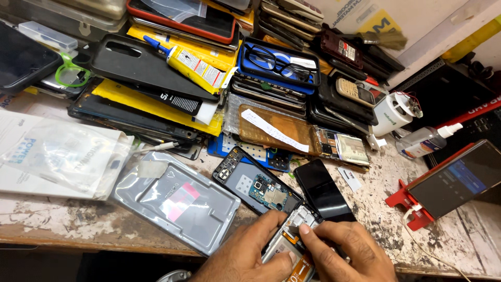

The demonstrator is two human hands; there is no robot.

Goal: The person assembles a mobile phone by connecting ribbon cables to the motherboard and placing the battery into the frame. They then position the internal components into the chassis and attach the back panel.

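- I am pinning an opened phone point(290, 245) against the near edge of the desk point(68, 222) with my left hand point(245, 258); the thumb is lying across the lower part of the phone, so the grip is clamped on it, probably to keep it from sliding.
- My right hand point(350, 253) is coming in from the other side, and its fingertips point(305, 230) are pressing on the pale parts near the top of the same phone; this grip looks like a pinch on the phone rather than a free hand, though I cannot tell exactly which small part it is catching.
- The phone is lying flat with its insides facing up, which is leaving the parts reachable from above.
- Just beyond my hands a second opened phone point(257, 187) is lying with its circuit board showing, and a black screen point(323, 190) is lying beside it, touching the phone I am holding.
- A clear tray point(177, 201) is sitting to the left, near my left hand.
- Stacks of phones point(271, 89) and a glue tube point(182, 61) are piled further back, well apart from the work.
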